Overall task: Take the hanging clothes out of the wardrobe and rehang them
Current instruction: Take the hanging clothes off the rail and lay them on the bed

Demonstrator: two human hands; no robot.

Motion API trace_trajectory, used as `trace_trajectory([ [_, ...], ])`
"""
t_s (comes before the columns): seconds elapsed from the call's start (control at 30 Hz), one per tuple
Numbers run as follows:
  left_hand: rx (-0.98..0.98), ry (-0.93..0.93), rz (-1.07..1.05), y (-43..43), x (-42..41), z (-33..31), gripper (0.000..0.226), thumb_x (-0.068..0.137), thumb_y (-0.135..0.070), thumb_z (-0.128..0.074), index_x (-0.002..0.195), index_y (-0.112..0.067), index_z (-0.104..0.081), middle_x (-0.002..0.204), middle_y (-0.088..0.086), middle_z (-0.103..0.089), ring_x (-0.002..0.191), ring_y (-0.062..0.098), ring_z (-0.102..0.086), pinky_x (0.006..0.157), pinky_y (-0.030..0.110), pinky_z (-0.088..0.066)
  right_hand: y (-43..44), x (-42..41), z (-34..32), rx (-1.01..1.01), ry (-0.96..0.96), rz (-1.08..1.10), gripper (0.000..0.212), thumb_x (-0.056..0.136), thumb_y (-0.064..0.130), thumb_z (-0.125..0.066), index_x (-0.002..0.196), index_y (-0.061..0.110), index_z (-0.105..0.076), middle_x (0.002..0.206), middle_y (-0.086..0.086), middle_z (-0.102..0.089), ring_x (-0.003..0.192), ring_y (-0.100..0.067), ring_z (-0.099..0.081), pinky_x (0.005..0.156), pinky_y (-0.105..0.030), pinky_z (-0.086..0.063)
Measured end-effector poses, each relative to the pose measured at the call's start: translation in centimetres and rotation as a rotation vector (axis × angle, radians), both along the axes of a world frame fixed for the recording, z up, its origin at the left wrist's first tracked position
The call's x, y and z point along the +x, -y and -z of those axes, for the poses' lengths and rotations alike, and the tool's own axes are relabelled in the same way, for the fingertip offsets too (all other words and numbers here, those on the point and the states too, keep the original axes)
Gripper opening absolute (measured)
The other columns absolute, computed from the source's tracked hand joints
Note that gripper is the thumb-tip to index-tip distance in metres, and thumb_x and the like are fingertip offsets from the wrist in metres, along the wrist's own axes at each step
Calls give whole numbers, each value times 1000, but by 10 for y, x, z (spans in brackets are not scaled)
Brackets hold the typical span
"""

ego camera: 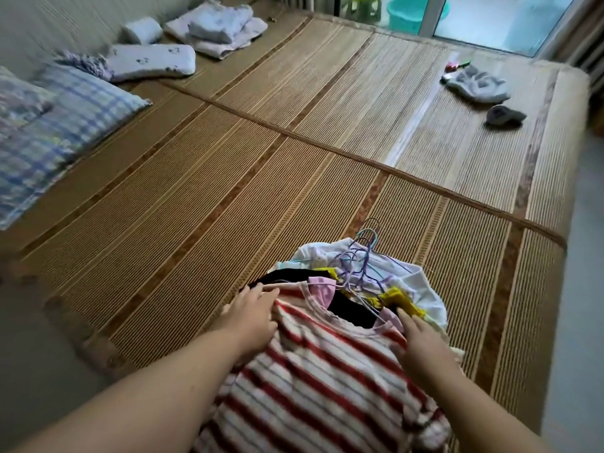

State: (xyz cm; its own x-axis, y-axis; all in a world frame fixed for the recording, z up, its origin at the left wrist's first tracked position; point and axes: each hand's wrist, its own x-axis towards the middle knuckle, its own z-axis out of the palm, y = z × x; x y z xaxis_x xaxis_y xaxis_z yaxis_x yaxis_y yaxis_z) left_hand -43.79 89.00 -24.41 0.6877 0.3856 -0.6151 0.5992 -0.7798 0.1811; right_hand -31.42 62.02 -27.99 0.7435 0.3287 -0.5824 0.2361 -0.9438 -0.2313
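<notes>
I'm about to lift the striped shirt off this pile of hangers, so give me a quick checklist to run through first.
1. Striped shirt on top of the pile: ok.
2. Left hand on one shoulder of it: ok, fingers lie flat, no grip yet.
3. Right hand on the other shoulder: ok, also flat.
4. Hanger hooks free of each other: not ok, they are bunched and crossed.
5. Shirt's own hanger located: cannot tell, fabric hides it.
6. Room on the mat left of the pile: ok.
</notes>
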Motion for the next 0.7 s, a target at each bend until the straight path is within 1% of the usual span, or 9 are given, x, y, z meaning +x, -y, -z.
trace_trajectory([
  [0.1, -10, -28, 15, 1, -22, -21, 69, 91, -41, -49, 149, -37, -12, 160, -2, -2, 147, 22, 0, 115, 51, -11, -25, -11, -29, 33, 21, -158, 69, 89, 43, -52, 148, 36, -16, 155, 1, -23, 140, -20, -27, 111, -39, -33],
  [0.23, 20, 21, 2, -6, -55, -76, 65, 91, -47, -47, 147, -39, -15, 160, -2, -2, 147, 21, 0, 115, 53, -7, -82, -34, -88, 209, 84, -404, 62, 89, 44, -52, 145, 37, -25, 152, 2, -29, 134, -20, -36, 108, -37, -37],
  [0.3, 37, 67, -26, -13, -77, -109, 62, 92, -42, -47, 147, -38, -19, 160, -3, -2, 147, 20, 1, 116, 53, -4, -114, -54, -122, 276, 96, -533, 56, 91, 45, -49, 143, 39, -28, 152, 2, -29, 133, -22, -38, 108, -38, -37],
  [0.37, 83, 107, -40, -20, -101, -143, 61, 93, -36, -47, 147, -37, -19, 159, -5, -1, 147, 19, 3, 116, 52, -2, -145, -76, -155, 354, 119, -657, 55, 91, 42, -48, 143, 40, -28, 152, 1, -28, 133, -23, -38, 107, -40, -37],
  [0.43, 164, 155, -56, -32, -131, -179, 60, 93, -33, -46, 147, -35, -20, 159, -5, -2, 147, 18, 2, 116, 52, -3, -177, -103, -191, 432, 143, -800, 59, 91, 36, -50, 144, 39, -25, 154, 0, -26, 136, -22, -35, 110, -40, -33],
  [0.53, 304, 270, -106, -50, -187, -231, 55, 93, -26, -44, 145, -32, -28, 159, -5, -11, 146, 17, -5, 116, 50, -7, -220, -151, -244, 530, 207, -999, 64, 93, 38, -51, 146, 40, -16, 155, 3, -21, 140, -20, -27, 114, -41, -28],
  [0.63, 472, 352, -188, -65, -259, -280, 51, 94, -33, -42, 144, -29, -32, 158, -4, -15, 145, 17, -9, 116, 45, -11, -260, -209, -292, 665, 254, -1154, 62, 95, 39, -47, 146, 42, -13, 156, 5, -16, 142, -17, -20, 115, -38, -23],
  [0.7, 570, 356, -236, -72, -306, -307, 53, 93, -38, -43, 144, -29, -32, 159, -4, -13, 145, 17, -10, 115, 41, -12, -284, -247, -318, 737, 283, -1252, 61, 94, 42, -46, 146, 43, -13, 156, 5, -16, 142, -18, -20, 114, -37, -21],
])
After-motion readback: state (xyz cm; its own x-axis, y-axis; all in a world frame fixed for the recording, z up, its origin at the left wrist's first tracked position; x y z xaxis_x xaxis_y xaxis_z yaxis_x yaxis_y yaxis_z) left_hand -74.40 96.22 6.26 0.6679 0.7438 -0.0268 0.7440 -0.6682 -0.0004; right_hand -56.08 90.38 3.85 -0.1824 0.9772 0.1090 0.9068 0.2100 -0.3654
